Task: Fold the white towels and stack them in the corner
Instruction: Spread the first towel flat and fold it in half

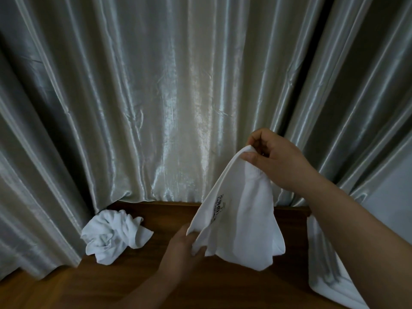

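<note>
Three white towels, one lifted, two lying down.
Printed towel (243, 219) hangs draped, black lettering showing; crumpled towel (113, 235) lies left of it; flat towel (323, 275) right of it, partly hidden.

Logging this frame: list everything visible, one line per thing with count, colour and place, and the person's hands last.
white towel with dark printed lettering: one, white, held up above the table, right of centre
crumpled white towel: one, white, on the table's left side, against the curtain
flat white cloth: one piece visible, white, at the table's right edge, partly hidden by the right forearm; layers cannot be told
shiny pleated curtain: one, silvery grey-green, fills the background behind the table
brown wooden table: one, brown, bottom of the view
left hand: one, grips the lettered towel's lower left edge
right hand: one, pinches the lettered towel's top corner
</note>
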`<action>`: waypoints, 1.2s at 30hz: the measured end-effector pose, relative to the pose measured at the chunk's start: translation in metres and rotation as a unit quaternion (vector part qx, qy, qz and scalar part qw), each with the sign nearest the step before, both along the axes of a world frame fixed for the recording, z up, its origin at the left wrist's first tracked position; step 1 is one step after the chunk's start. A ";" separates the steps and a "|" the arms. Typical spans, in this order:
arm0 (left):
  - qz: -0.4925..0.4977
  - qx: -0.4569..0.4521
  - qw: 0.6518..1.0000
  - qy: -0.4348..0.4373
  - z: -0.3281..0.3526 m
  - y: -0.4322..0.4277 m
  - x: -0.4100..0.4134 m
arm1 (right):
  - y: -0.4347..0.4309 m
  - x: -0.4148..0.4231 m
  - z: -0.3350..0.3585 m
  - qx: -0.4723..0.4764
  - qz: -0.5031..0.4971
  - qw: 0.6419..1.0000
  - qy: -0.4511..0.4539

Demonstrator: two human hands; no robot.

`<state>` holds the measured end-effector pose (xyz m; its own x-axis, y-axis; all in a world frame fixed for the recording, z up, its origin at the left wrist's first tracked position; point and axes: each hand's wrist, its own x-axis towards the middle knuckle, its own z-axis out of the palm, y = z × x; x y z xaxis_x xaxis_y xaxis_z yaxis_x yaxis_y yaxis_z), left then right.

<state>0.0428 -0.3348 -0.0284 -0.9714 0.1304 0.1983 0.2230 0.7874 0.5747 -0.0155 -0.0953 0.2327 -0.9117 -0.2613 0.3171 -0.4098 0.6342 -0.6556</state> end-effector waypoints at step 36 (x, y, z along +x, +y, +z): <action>-0.005 0.088 0.995 0.039 0.165 -0.098 -0.088 | 0.108 -0.039 -0.099 0.061 -0.098 0.991 -0.065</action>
<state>-0.0448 -0.4325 0.1365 -0.9507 0.0970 0.2945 0.2805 0.6735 0.6839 -0.0549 0.0132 0.1333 -0.9798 -0.1037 0.1707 -0.1877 0.7707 -0.6090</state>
